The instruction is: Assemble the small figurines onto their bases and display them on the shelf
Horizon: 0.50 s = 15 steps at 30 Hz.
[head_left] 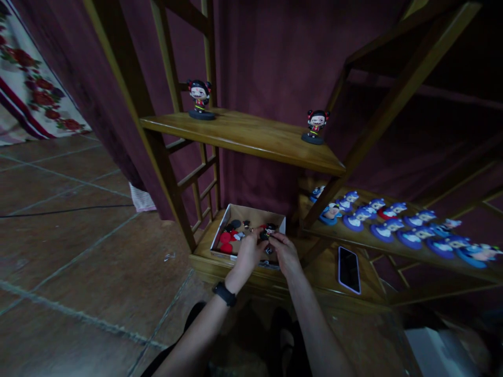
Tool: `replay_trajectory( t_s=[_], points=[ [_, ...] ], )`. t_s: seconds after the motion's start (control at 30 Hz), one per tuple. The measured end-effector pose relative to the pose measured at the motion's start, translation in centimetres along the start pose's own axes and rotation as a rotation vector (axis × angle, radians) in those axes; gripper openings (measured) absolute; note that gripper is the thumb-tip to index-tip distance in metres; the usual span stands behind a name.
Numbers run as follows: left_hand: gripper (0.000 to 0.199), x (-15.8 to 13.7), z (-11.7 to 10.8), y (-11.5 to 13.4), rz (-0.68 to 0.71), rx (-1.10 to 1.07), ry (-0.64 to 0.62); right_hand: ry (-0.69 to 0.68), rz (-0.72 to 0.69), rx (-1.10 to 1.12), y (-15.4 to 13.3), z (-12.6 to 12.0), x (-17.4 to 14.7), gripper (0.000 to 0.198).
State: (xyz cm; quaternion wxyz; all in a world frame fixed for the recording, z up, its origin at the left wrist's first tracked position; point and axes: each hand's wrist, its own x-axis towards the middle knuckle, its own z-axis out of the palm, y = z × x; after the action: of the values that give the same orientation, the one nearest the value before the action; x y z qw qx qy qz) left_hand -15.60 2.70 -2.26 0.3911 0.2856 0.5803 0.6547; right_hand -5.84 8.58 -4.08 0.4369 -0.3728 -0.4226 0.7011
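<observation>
Both hands are over a shallow cardboard box (220, 225) on the low shelf. Between them is a small black-haired figurine (270, 229). My left hand (251, 250) is closed at the figurine's left side, its fingertips partly hidden. From the right, my right hand (285, 251) pinches the same figurine with thumb and fingers. Inside the box lie red round pieces (226, 238), a dark disc (235, 223) and several small figurine parts, too small to name. A dark watch (225, 294) is on my left wrist.
Two similar figurines, one at left (199, 97) and one at right (316, 124), stand on the upper wooden shelf (251, 135). Several blue-and-white figurines (387, 229) line the right shelf. A phone (349, 269) lies right of the box. Slanting wooden posts (133, 104) frame the shelves.
</observation>
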Motion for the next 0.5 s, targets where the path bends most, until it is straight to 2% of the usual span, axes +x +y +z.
replay_trajectory(
  t_s=[0.1, 0.3, 0.4, 0.5],
  points=[
    [0.04, -0.6, -0.1, 0.2, 0.097, 0.208, 0.032, -0.005, -0.019, -0.018, 0.0, -0.2, 0.2, 0.025],
    [0.047, -2.0, 0.3, 0.5, 0.361, 1.111, -0.112, -0.035, -0.026, 0.026, 0.4, -0.8, 0.5, 0.028],
    [0.048, -2.4, 0.5, 0.6, 0.483, 1.342, -0.136, -0.043, -0.003, 0.064, 0.5, -1.0, 0.5, 0.026],
    [0.05, -2.5, 0.6, 0.6, 0.551, 1.456, -0.145, -0.049, 0.007, 0.087, 0.6, -1.3, 0.6, 0.024]
  ],
)
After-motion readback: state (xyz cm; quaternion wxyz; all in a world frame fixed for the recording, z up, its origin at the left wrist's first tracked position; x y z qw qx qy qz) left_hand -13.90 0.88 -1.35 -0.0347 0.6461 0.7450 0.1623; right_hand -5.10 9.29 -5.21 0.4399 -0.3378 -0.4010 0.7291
